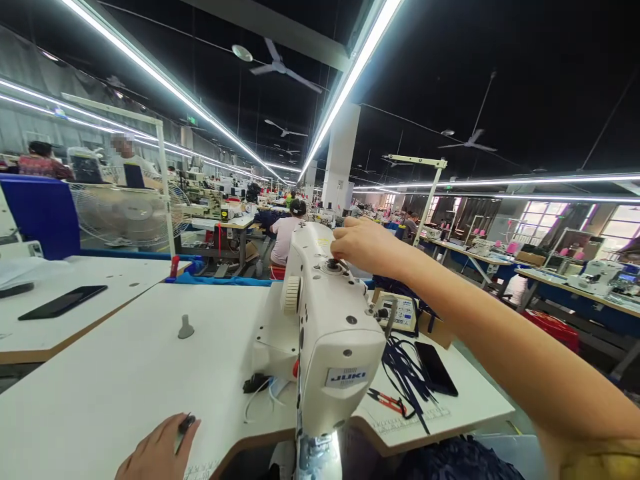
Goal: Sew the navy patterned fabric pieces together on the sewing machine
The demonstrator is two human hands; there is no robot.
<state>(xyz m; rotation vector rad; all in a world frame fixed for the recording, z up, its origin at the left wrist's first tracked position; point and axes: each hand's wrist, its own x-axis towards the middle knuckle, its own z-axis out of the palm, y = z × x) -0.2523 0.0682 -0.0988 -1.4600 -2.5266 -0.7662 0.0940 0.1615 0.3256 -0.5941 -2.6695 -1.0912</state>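
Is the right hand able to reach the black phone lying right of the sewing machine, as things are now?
Probably yes. The right hand rests on top of the sewing machine, and the black phone lies uncovered on the table below the forearm; only dark straps lie beside it.

One white sewing machine [325, 320] stands on the near table [125, 373]. Two black phones: one phone [436, 368] near the table's right edge, the other phone [63, 302] on the left table [30, 333]. One pair of red snips [387, 400]. One round fan [127, 215]. Three ceiling fans up high.
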